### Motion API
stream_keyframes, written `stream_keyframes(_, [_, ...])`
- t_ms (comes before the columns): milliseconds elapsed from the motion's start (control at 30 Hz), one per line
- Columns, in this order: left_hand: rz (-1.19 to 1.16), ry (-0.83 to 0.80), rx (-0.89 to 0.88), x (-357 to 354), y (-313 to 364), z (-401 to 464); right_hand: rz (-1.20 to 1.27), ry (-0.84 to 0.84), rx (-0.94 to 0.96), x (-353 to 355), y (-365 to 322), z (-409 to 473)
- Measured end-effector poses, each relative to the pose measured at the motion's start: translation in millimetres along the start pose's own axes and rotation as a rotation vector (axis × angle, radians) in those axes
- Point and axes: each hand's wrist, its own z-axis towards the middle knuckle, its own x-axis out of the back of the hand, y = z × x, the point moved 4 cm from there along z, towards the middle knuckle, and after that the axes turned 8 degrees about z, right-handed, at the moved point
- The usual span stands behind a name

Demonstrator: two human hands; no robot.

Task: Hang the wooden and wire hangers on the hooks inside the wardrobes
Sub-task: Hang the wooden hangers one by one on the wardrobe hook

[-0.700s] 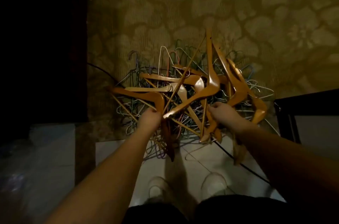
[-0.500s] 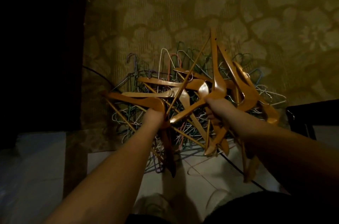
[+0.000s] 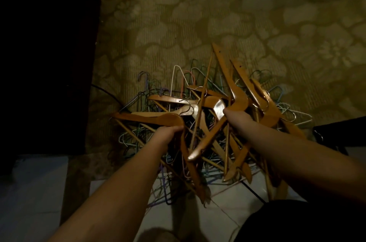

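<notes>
Head camera, looking down in dim light. A tangled heap of hangers fills the centre of the frame, on a patterned carpet (image 3: 198, 13) where it meets pale floor tiles (image 3: 227, 208) at the bottom.

The left hand (image 3: 168, 132), centre-left, has its grip curled round the bend of a wooden hanger (image 3: 150, 117); one arm of that hanger runs nearly level toward the left of the frame, the other drops toward the bottom.

The right hand (image 3: 236, 118), just right of centre, grips a second wooden hanger (image 3: 233, 91), whose long axis runs on a slant from upper centre down to lower centre.

More wooden hangers (image 3: 263, 107) cross at mixed angles. Thin coloured wire hangers (image 3: 178, 75) lie beneath, hooks mostly toward the top.

A dark cabinet (image 3: 43, 53) fills the upper left. No writing is readable.
</notes>
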Motion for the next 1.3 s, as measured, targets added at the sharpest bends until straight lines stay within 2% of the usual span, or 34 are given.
stream_keyframes(167, [-0.103,-0.106,-0.035,-2.5,15.1,-19.1,0.070,0.053,0.093,23.6,-9.2,-7.2])
stream_keyframes(233, [-0.199,-0.133,-0.073,-2.3,27.1,-26.4,0.178,0.046,0.139,29.9,-13.8,-10.9])
stream_keyframes(333, [-0.341,-0.102,-0.157,3.0,53.7,-40.4,0.283,-0.031,0.236,35.8,-30.1,-27.2])
stream_keyframes(433, [-0.455,-0.068,-0.200,7.6,81.7,-56.0,0.261,-0.100,0.370,39.8,-53.3,-56.3])
stream_keyframes(600, [-0.469,-0.116,-0.279,-2.0,115.5,-77.8,0.256,-0.197,0.482,22.4,-79.5,-91.1])
stream_keyframes(700, [-0.472,-0.219,-0.328,-21.0,127.0,-86.8,0.296,-0.286,0.499,5.9,-84.6,-109.8])
stream_keyframes(800, [-0.515,-0.276,-0.334,-42.2,131.6,-91.6,0.137,-0.357,0.521,-4.7,-82.0,-125.3])
stream_keyframes(933, [-0.488,-0.218,-0.320,-49.0,129.4,-81.0,-0.270,-0.277,0.688,5.0,-82.6,-117.9])
stream_keyframes(1033, [-0.482,-0.241,-0.288,-43.5,128.6,-78.6,-0.405,-0.217,0.610,42.0,-75.3,-94.7])
stream_keyframes(1200, [-0.435,-0.272,-0.313,-43.3,125.8,-79.1,-0.423,0.186,0.225,134.6,14.0,-22.1])
stream_keyframes(1300, [-0.370,-0.272,-0.314,-47.3,120.6,-75.4,-0.507,0.324,0.053,149.7,61.5,-5.4])
